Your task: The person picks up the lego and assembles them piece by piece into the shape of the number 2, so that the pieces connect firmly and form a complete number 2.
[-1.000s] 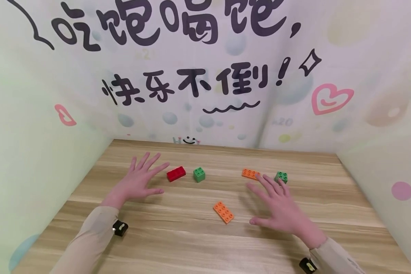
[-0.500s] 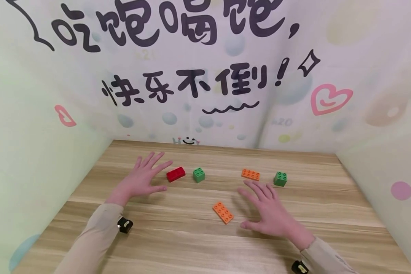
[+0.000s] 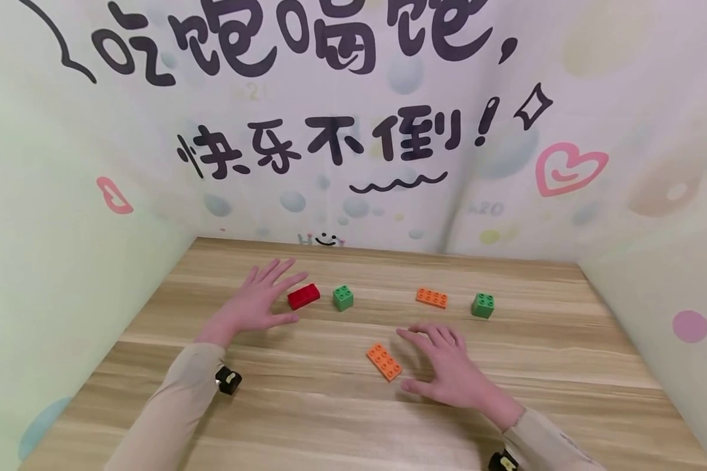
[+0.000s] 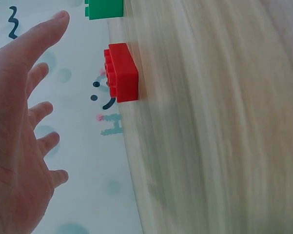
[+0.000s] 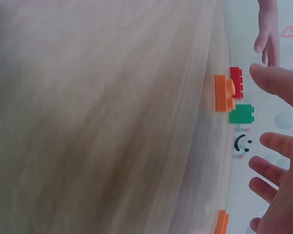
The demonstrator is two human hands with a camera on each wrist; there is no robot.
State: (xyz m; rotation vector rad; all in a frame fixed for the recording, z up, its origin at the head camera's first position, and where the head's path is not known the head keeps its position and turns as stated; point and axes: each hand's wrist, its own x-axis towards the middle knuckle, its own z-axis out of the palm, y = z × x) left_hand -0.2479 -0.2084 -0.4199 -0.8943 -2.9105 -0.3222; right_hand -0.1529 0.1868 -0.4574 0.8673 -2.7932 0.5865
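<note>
My left hand hovers with spread fingers just left of a red toy brick; in the left wrist view that red brick lies apart from the fingers. My right hand, fingers spread and holding nothing, is to the right of a flat orange brick near the middle of the table. The right wrist view has this orange brick beyond the thumb, with a gap between. A green brick stands right of the red one.
Farther back on the wooden table lie a second flat orange brick and, to its right, another green brick. A printed cloth wall rises along the back edge, with pale walls at both sides.
My right hand has moved left and nearer, toward the middle orange brick, uncovering the far right green brick. My left hand has shifted right, closer to the red brick. The bricks have stayed put.
</note>
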